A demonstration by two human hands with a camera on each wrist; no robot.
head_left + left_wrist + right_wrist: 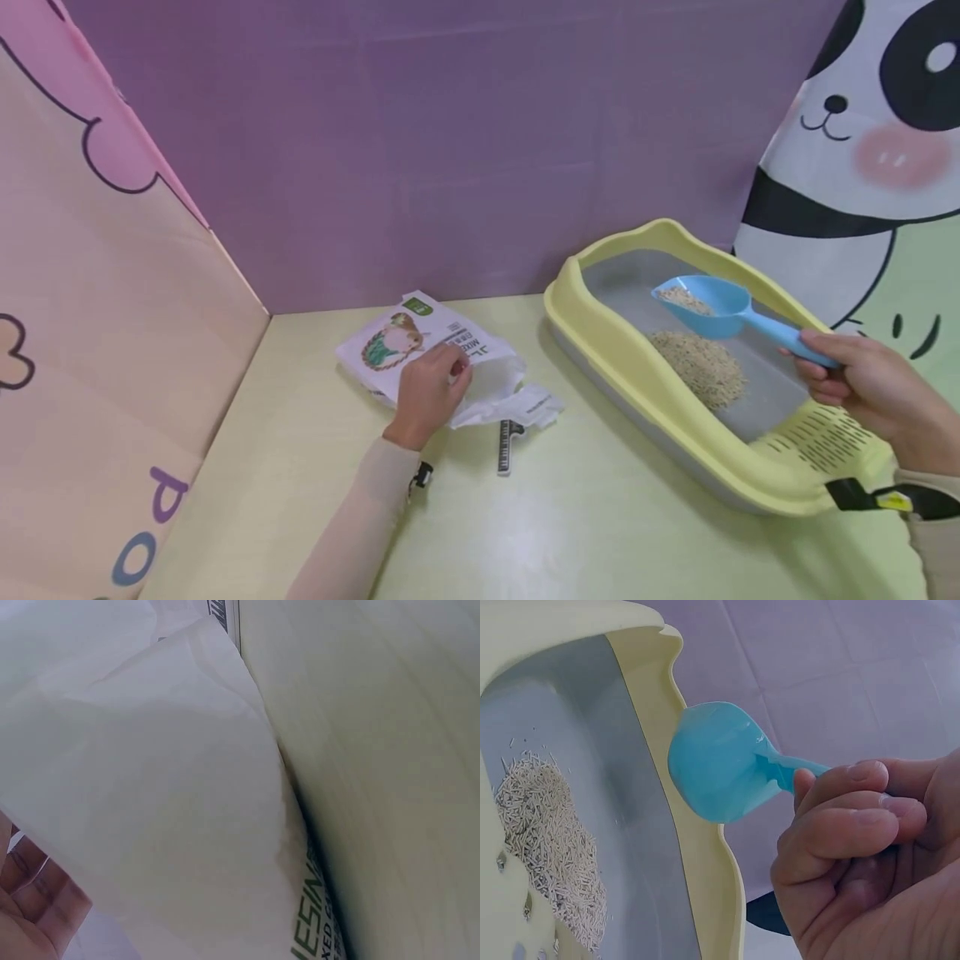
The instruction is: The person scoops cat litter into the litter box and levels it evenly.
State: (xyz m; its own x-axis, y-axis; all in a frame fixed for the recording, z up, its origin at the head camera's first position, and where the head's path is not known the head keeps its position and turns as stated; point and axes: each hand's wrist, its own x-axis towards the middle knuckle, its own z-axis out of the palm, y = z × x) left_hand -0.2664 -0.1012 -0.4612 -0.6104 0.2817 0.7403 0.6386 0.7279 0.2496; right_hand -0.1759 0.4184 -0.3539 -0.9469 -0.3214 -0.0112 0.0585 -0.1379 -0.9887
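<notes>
Fingers of my right hand (pixel 873 387) wrap round the handle of a blue scoop (pixel 723 312), at the right of the head view; those of my left hand (pixel 435 387) bend at a white bag (pixel 393 321), and whether they pinch it I cannot tell. Under all this spreads the pale yellow bench (pixel 300 517). Biggest upon it, a grey tray (pixel 600 325) with a yellow rim takes up the right side. The bag lies just left of centre, its ragged mouth facing right. I hold the scoop above the tray, pellets (pixel 684 298) in its bowl, more heaped below.
</notes>
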